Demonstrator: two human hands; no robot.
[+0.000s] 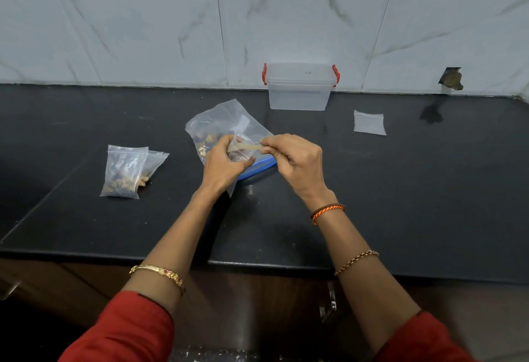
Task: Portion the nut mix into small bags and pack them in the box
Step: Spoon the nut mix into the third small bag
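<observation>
**Third small bag being closed at mid-tabletop**

The person stood at the near edge of the black tabletop (400, 190), both arms reaching in. Between the two hands was a small bag (243, 148), clear plastic, held just above the big bag (226, 124) of nut mix that lay near the middle of the tabletop with its blue zip end toward the near edge. The left hand (221, 165) had its grip curled round the small bag's body; the right hand (294, 158) pinched its top strip between thumb and fingertips, a narrow grip. I could not tell how much mix was inside it, since the hands covered most of it.

Toward the left edge lay two filled bags (126, 171), one overlapping the other, nuts showing at their bottoms. A flat empty bag (369, 122) lay toward the right, near the back. The box (299, 87), translucent with red clips, stood at the back edge against the tiled wall, its lid on.

To my eye the step in hand was sealing that third portion. The next move would call for running the pinch along the whole strip so it closes, then laying the bag with the other two. One empty bag was left to fill, and the box would have to be unclipped and opened before any packing.
</observation>
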